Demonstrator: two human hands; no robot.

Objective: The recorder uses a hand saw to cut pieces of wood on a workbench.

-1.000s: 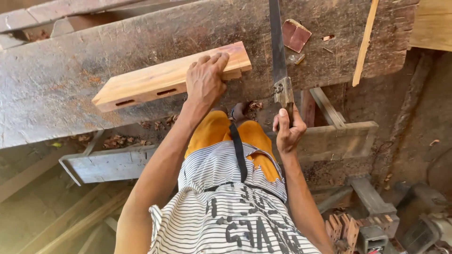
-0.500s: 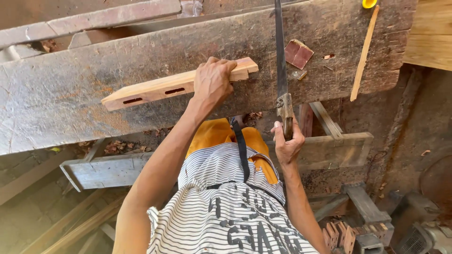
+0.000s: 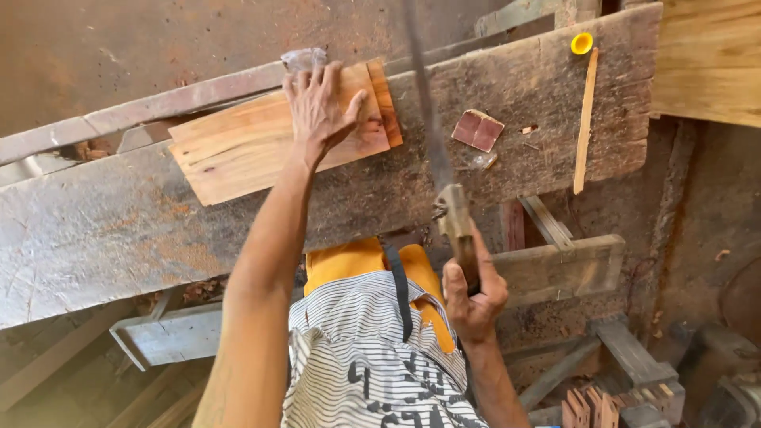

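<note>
Comparing with half a second ago: wood block (image 3: 277, 143) now lies broad face up on the desk (image 3: 119, 238), left hand (image 3: 321, 107) fingers spread flat on it, right hand (image 3: 473, 297) at 3 o'clock gripping saw (image 3: 444, 194) handle.

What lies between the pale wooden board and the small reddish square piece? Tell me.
In the head view, the blurred blade of the saw crosses the worn grey bench top between the pale wooden board and the small reddish square piece.

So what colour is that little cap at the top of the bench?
The cap is bright yellow, seen best in the head view.
</note>
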